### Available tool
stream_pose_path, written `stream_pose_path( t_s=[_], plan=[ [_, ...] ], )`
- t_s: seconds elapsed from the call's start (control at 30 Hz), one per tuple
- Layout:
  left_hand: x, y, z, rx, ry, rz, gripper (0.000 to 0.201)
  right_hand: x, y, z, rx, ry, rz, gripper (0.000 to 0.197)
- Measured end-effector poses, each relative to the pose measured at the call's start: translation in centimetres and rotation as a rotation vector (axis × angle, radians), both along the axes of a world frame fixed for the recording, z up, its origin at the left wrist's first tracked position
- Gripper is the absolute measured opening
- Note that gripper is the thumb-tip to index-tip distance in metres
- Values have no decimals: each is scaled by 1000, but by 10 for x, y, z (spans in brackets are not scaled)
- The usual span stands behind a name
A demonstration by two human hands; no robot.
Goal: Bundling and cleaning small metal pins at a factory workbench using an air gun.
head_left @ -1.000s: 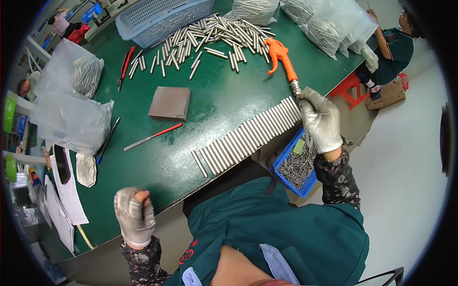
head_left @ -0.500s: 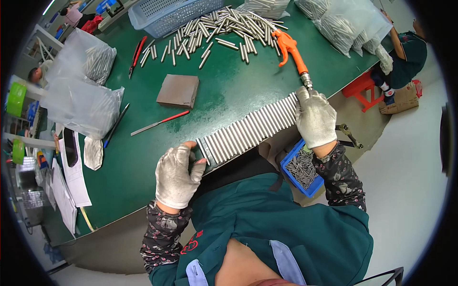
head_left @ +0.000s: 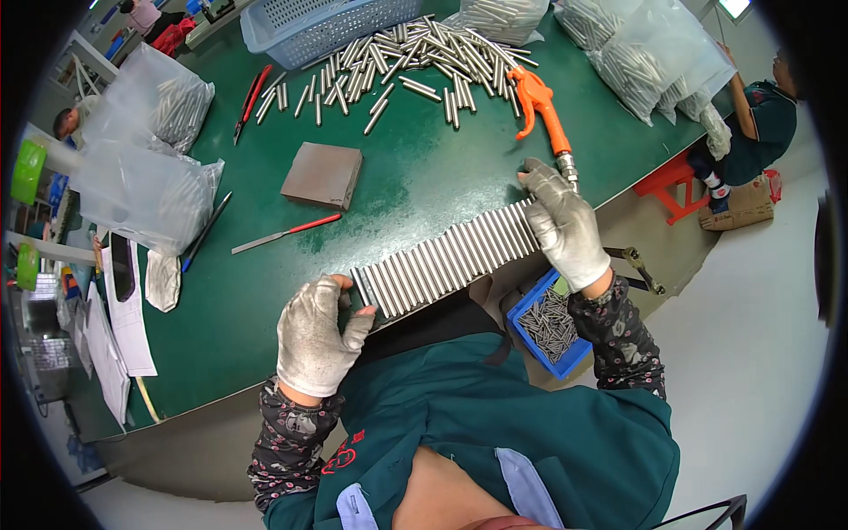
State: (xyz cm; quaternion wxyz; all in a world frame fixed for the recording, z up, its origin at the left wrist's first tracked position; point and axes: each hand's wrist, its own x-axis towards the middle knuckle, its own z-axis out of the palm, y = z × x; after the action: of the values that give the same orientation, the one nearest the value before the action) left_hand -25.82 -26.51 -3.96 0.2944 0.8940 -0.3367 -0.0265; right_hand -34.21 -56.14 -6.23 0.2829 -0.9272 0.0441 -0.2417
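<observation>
The table [head_left: 221, 353] fills the left and middle of the frame, and its near edge looks the likeliest source of trouble: the row [head_left: 447, 259] of metal rods [head_left: 415, 272] lies at the centre, its lower ends close to that edge, so an uneven push could send some rolling or sliding over. The bin [head_left: 574, 360], low in the right half, sits below the edge, and a dropped rod could land among its pins [head_left: 549, 329]. The left hand [head_left: 314, 340], left of centre, has thumb and fingertip spread about the row's left end; the right hand [head_left: 565, 230], right of centre, has its fingers loosely bent at the other end. If the two press unequally, the row could buckle or a rod ride up on its neighbour. The air gun [head_left: 541, 110], upper right of centre, has its fitting [head_left: 566, 166] just beside the right fingers, where a careless knock could swing it into the row.

The basket [head_left: 283, 40] is cut off by the top of the frame. The right hand covers the row's right end, so I cannot tell whether it grips anything there. How firmly the left fingertips touch the end rod is unclear, and the rods' end faces are too small to judge
</observation>
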Motion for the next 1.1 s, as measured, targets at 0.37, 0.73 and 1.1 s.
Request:
stream_pose_path(
  t_s=[0.37, 0.73, 1.1],
  plan=[
    [1, -18, 1, 96, 25, -29, 49, 7, 18, 1, 25, -71, 11, 29],
    [2, -30, -5, 64, 94, -72, 45, 28, 93, 2, 37, -109, 145, 32],
    [2, -9, 2, -146, 424, -99, 45, 41, 121, 17, -197, 96, 297, 36]
  ],
)
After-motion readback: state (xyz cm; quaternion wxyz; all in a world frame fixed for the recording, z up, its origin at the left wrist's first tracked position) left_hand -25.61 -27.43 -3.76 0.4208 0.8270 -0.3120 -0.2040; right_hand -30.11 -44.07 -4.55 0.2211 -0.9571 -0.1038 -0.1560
